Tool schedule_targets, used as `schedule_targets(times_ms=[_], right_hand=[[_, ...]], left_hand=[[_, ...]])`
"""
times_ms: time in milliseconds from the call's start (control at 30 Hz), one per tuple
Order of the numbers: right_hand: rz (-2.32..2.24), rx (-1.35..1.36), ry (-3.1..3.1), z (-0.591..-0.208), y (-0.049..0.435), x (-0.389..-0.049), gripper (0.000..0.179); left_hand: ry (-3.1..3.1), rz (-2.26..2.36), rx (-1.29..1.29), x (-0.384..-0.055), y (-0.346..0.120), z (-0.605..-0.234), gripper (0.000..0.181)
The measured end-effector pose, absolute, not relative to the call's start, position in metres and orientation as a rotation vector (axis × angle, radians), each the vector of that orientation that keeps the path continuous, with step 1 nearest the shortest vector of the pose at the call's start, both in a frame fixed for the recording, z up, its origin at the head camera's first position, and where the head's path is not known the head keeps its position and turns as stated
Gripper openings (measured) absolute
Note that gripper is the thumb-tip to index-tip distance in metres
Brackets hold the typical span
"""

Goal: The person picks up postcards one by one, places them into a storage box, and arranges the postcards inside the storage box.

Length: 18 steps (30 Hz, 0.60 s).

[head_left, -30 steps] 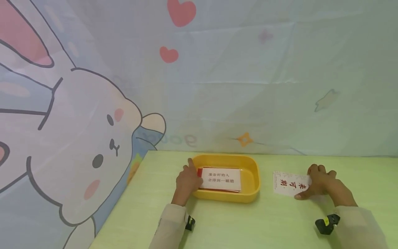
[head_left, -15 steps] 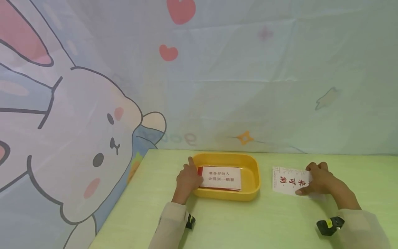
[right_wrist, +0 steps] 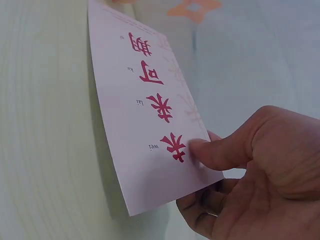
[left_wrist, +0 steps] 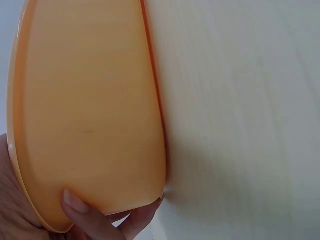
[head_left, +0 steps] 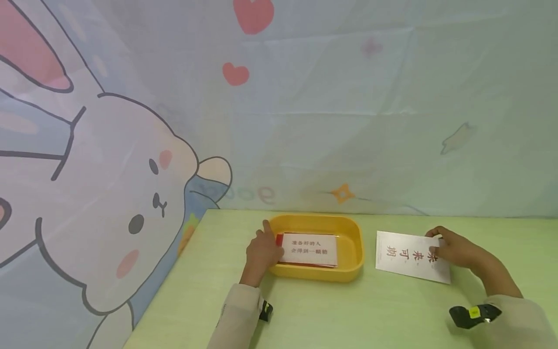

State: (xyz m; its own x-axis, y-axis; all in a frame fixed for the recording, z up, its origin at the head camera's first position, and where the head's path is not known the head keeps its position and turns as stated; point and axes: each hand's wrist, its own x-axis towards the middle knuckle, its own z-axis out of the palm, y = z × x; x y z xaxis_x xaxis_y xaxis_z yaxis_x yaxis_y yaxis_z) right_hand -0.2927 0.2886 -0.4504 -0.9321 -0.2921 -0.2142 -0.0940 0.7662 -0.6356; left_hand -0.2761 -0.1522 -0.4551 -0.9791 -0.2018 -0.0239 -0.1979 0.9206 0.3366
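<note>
My right hand [head_left: 455, 246] pinches a white card [head_left: 403, 261] by its far right corner in the head view. The thumb lies on the printed face, with the other fingers curled behind it, as the right wrist view shows. Large red Chinese characters run along the card [right_wrist: 112, 120], which is tilted up off the table. At the left end of a yellow plastic tray [head_left: 305, 275], my left hand [head_left: 263, 249] grips the rim; its fingers [left_wrist: 90, 220] lie against the tray's outer wall. Inside the tray, at the left, a white card with red and black print [head_left: 309, 257] lies over red-edged cards.
Pale green-yellow wood-look table [head_left: 340, 315] under everything. Behind it hangs a cloth [head_left: 331, 145] printed with a rabbit, hearts and a star, right along the table's back edge. The tray's right end stands a short way left of the held card.
The right hand has shifted from over the card to its far right corner and raised it, uncovering more characters. The left hand and tray have stayed in place.
</note>
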Motion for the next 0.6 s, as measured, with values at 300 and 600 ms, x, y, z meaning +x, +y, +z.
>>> schedule_targets(times_ms=[300,600], right_hand=[[-1.118,-0.159,2.531,-0.4449,0.2853,-0.2904,0.045],[-1.221,-0.137,2.545,-0.4425,0.2837,-0.2922,0.051]], left_hand=[[-3.071,-0.531,0.325,-0.2769,-0.1531,-0.4581,0.083],[-3.066,-0.540,0.326,-0.2771,-0.1521,-0.4562,0.084]])
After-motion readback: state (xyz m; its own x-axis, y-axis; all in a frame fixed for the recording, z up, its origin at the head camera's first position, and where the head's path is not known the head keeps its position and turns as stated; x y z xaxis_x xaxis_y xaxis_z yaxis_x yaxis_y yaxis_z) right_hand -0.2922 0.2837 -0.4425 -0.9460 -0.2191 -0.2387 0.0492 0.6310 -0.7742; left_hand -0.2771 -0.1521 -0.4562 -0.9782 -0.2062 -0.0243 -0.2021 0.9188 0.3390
